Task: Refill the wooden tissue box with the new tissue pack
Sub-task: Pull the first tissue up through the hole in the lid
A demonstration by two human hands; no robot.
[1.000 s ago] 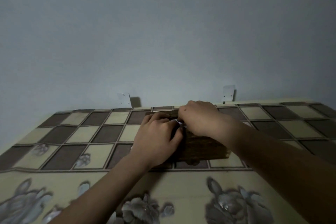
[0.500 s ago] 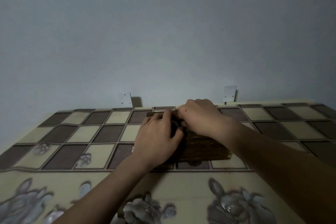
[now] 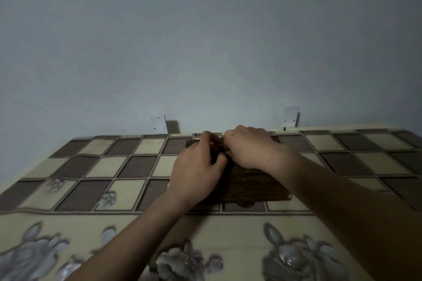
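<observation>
Pressing on the wooden tissue box (image 3: 249,183), left hand (image 3: 196,173) and right hand (image 3: 253,150) curl their fingers together at its top.

wooden tissue box (image 3: 251,186) top covered by both hands, open tablecloth (image 3: 102,166) either side, wall (image 3: 205,52) close behind

The wooden box (image 3: 253,186) lies on the tabletop (image 3: 91,166), toward its far edge. The left hand (image 3: 196,171) and right hand (image 3: 251,148) rest side by side on top of it. Two brackets (image 3: 158,124) stand behind, against the wall (image 3: 205,41).
</observation>
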